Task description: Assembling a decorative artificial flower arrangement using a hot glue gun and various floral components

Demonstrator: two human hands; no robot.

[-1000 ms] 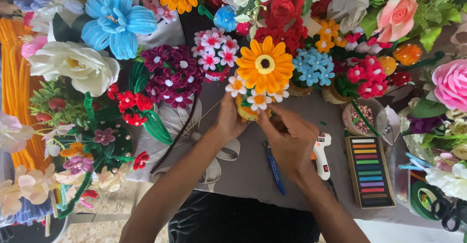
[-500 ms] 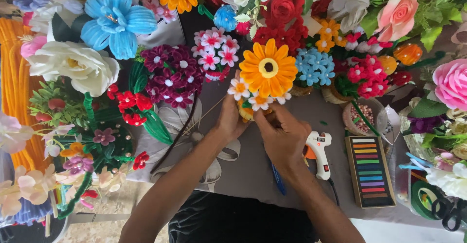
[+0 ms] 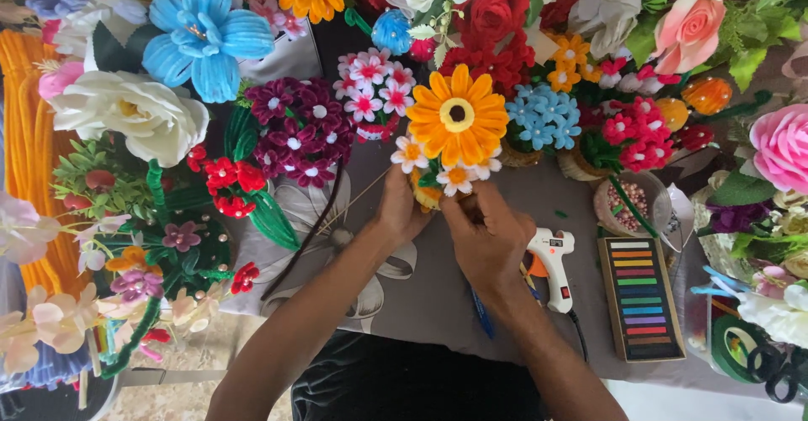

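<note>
Head view showed my left hand (image 3: 402, 212) gripping the base of the small bouquet (image 3: 446, 156) at mid-table while my right hand (image 3: 488, 236) pinched something at its stems. I judged I was binding it; next needed steady, tight fingerwork.

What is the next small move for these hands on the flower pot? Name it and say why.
Probably keep the left hand steadying the small pot while the right hand presses the stems beneath the orange flower: both hands meet at its base, and the glue gun lies set aside.
</note>
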